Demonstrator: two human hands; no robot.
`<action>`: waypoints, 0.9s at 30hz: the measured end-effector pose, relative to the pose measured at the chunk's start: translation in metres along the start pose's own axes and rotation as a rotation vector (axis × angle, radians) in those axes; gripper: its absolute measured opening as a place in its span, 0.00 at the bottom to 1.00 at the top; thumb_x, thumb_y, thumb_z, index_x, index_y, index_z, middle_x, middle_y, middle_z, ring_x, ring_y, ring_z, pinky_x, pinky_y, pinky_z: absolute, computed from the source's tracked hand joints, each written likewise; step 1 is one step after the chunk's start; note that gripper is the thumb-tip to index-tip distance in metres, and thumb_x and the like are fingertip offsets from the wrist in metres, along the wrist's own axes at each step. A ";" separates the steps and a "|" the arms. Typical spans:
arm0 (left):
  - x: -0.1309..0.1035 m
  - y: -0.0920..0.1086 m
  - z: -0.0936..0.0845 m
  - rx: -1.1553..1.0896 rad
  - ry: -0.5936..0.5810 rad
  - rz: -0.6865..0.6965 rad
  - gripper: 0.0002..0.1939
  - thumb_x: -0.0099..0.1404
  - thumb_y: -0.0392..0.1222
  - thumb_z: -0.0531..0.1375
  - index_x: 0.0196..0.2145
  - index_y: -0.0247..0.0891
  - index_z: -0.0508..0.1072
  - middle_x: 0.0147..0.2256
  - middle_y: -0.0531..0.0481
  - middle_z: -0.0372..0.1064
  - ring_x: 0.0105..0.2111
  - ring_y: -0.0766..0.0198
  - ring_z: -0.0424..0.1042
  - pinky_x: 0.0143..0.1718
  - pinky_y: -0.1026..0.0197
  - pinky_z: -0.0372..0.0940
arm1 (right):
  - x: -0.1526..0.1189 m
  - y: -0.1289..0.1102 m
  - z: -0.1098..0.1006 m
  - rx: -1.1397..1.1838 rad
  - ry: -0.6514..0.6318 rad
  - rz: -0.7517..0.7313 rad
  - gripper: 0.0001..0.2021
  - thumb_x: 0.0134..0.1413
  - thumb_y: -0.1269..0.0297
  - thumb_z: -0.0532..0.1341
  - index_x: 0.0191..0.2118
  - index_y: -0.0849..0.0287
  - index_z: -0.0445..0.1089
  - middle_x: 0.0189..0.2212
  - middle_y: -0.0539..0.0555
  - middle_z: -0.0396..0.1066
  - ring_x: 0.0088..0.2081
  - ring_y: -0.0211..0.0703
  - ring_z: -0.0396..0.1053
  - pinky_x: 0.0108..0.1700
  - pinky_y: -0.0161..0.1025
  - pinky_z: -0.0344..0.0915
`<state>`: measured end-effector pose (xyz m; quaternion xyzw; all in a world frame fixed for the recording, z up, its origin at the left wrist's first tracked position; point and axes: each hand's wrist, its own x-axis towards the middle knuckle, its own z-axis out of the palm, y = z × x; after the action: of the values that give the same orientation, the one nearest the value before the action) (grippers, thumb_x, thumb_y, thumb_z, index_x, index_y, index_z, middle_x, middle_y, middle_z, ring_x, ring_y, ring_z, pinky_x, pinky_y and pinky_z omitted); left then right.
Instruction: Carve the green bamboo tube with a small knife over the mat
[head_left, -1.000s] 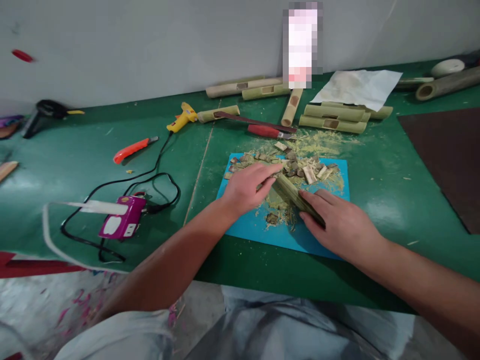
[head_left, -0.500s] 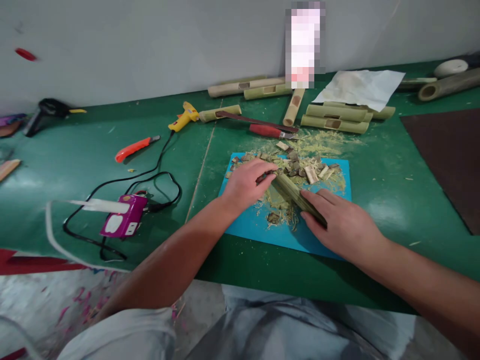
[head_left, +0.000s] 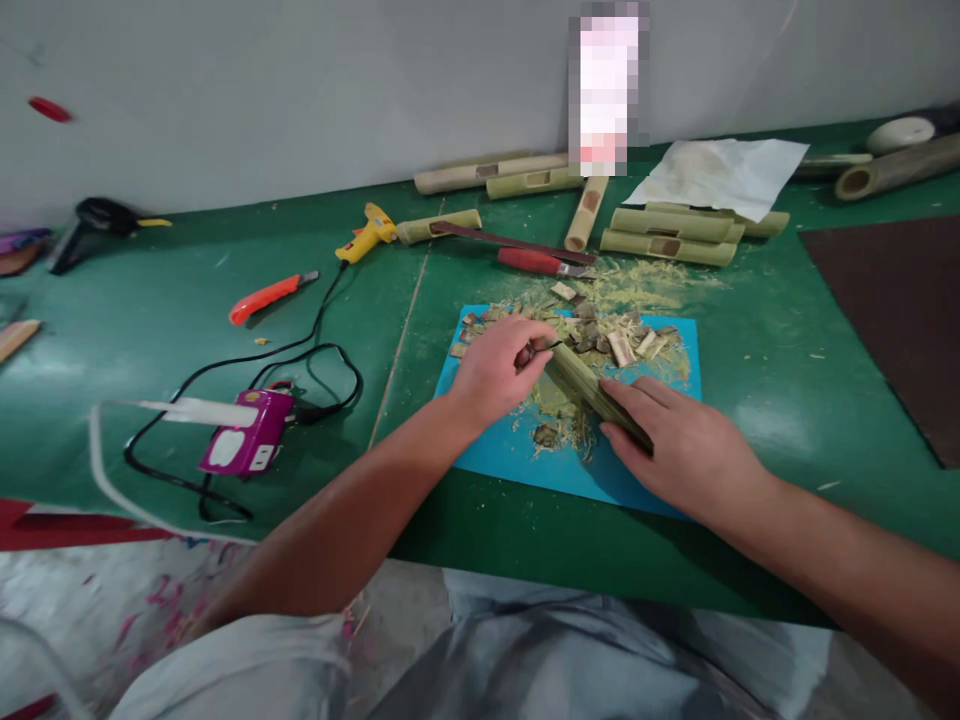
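Observation:
My right hand (head_left: 679, 440) is closed around a green bamboo tube (head_left: 583, 388), which slants up and left across a blue board (head_left: 480, 440). At the tube's far end my left hand (head_left: 501, 368) is closed on a small dark tool (head_left: 526, 354), mostly hidden by the fingers, its thin dark edge against the bamboo. Bamboo chips (head_left: 621, 348) and fine shavings lie heaped on the board around and beyond the tube. Just behind the board rests a red-handled knife (head_left: 529, 262).
Cut bamboo tubes (head_left: 667, 248) are stacked at the back, partly under white paper (head_left: 716, 175). An orange utility knife (head_left: 264, 300), a yellow glue gun (head_left: 366, 235) and a purple power adapter (head_left: 251, 435) with loose cords lie to the left. A dark brown sheet (head_left: 892, 300) covers the right.
My left hand has shifted very slightly with the dark tool at the tube's end. My right hand keeps the bamboo tube in almost the same place.

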<state>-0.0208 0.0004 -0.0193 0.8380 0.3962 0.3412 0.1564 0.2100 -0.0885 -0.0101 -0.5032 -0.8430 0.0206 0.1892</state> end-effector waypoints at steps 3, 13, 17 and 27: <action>0.000 0.005 -0.002 -0.015 0.004 0.028 0.15 0.68 0.32 0.58 0.52 0.40 0.72 0.34 0.52 0.67 0.29 0.69 0.64 0.34 0.65 0.64 | 0.000 0.000 0.000 0.002 -0.002 0.000 0.18 0.65 0.61 0.55 0.55 0.64 0.69 0.39 0.55 0.75 0.33 0.42 0.73 0.30 0.38 0.65; 0.000 0.011 -0.001 -0.266 0.152 -0.185 0.02 0.65 0.34 0.61 0.36 0.37 0.72 0.36 0.51 0.69 0.29 0.71 0.66 0.29 0.68 0.64 | 0.000 0.000 0.001 -0.004 0.020 -0.018 0.18 0.65 0.61 0.55 0.54 0.65 0.70 0.37 0.55 0.75 0.32 0.42 0.73 0.29 0.38 0.65; 0.000 0.011 0.000 -0.290 0.171 -0.214 0.01 0.65 0.35 0.62 0.34 0.38 0.73 0.33 0.52 0.69 0.30 0.70 0.67 0.32 0.67 0.65 | 0.000 -0.001 0.000 -0.010 0.031 -0.024 0.18 0.65 0.62 0.55 0.54 0.66 0.71 0.37 0.55 0.75 0.32 0.42 0.73 0.30 0.38 0.65; -0.001 0.004 -0.010 0.062 -0.003 0.043 0.03 0.65 0.33 0.56 0.36 0.38 0.67 0.38 0.49 0.69 0.30 0.70 0.67 0.33 0.65 0.64 | 0.000 0.000 0.000 -0.013 0.034 -0.022 0.18 0.64 0.61 0.56 0.54 0.65 0.71 0.38 0.55 0.76 0.33 0.42 0.73 0.29 0.38 0.66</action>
<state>-0.0262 -0.0030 -0.0103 0.8513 0.3882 0.3306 0.1238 0.2104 -0.0886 -0.0097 -0.4953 -0.8453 0.0042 0.2004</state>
